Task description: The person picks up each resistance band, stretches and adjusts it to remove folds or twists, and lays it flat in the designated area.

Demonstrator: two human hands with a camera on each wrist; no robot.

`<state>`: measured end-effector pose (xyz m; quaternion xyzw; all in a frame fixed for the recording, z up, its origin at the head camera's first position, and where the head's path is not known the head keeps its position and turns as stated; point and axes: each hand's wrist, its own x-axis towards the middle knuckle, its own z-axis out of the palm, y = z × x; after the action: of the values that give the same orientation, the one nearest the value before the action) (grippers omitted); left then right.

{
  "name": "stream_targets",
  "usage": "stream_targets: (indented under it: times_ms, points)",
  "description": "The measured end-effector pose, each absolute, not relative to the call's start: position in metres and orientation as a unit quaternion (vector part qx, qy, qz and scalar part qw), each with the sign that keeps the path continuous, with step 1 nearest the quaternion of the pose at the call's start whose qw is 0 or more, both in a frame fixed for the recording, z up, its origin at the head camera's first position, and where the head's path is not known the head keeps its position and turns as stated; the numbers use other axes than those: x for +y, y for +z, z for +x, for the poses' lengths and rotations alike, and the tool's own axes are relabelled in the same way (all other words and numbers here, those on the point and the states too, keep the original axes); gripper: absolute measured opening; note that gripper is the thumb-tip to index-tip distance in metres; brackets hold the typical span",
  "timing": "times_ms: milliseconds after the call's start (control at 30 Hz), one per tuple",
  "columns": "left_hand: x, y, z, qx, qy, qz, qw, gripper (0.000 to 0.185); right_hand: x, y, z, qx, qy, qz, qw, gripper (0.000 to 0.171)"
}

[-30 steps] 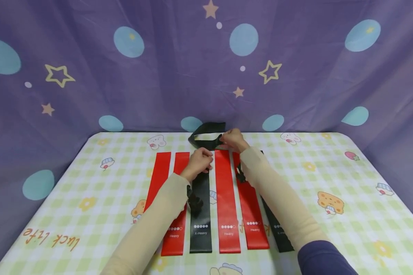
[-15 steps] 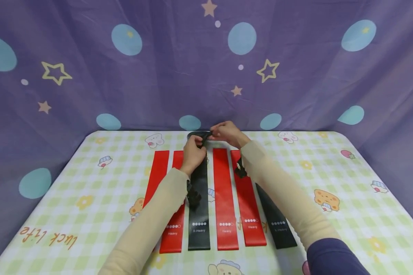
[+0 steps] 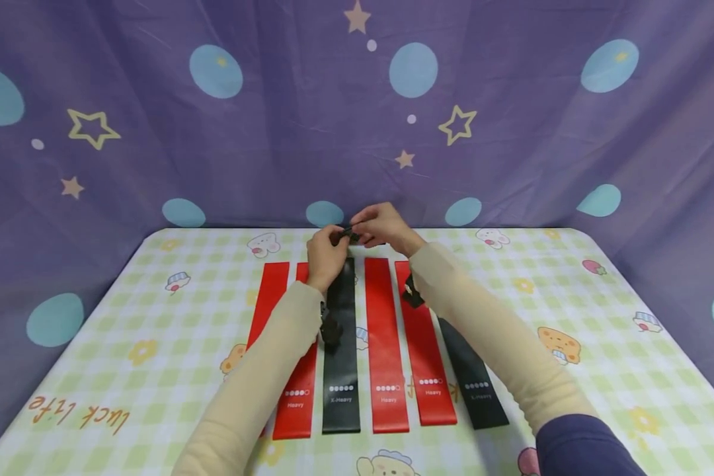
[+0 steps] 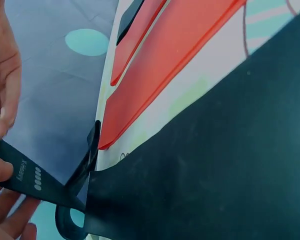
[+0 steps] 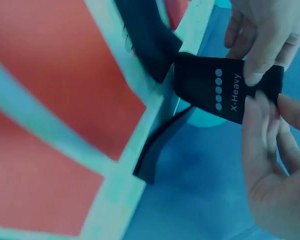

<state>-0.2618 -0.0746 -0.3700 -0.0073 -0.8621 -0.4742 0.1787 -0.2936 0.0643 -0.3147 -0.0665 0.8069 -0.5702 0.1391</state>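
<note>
At the far edge of the table, both hands hold a black resistance band printed "X-Heavy". My left hand pinches it, thumb on the printed face and fingers behind, as the left wrist view shows. My right hand has thumb and fingers at the band's end; its fingertips blur in the right wrist view. The rest of the loop hangs in a curl by the edge. Just below the hands, another black band lies flat, with a red band marked "Heavy" to its right.
More bands lie flat in the row: a red band and a black band to the right, two red ones partly under the left forearm. A checked cloth covers the table; a purple curtain hangs behind it.
The band's loop, spread open earlier, is drawn together between the hands. My left hand has gone forward and left to take hold of it; my right hand has shifted slightly left.
</note>
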Motion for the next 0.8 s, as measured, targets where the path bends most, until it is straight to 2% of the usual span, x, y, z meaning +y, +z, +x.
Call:
stream_targets:
  times_ms: [200, 467, 800]
  points:
    - [-0.078, -0.369, -0.263, -0.854, -0.488, -0.028, 0.178, 0.018, 0.068, -0.308, -0.294, 0.894, -0.423, -0.143, 0.032, 0.015]
    - [-0.079, -0.362, -0.266, -0.846, -0.496, -0.054, 0.185, 0.016, 0.064, -0.307, -0.294, 0.906, -0.366, -0.214, 0.004, 0.017]
    - [-0.081, -0.359, -0.269, -0.845, -0.504, -0.023, 0.179, 0.018, 0.061, -0.298, -0.296, 0.898, -0.378, -0.218, -0.051, 0.011]
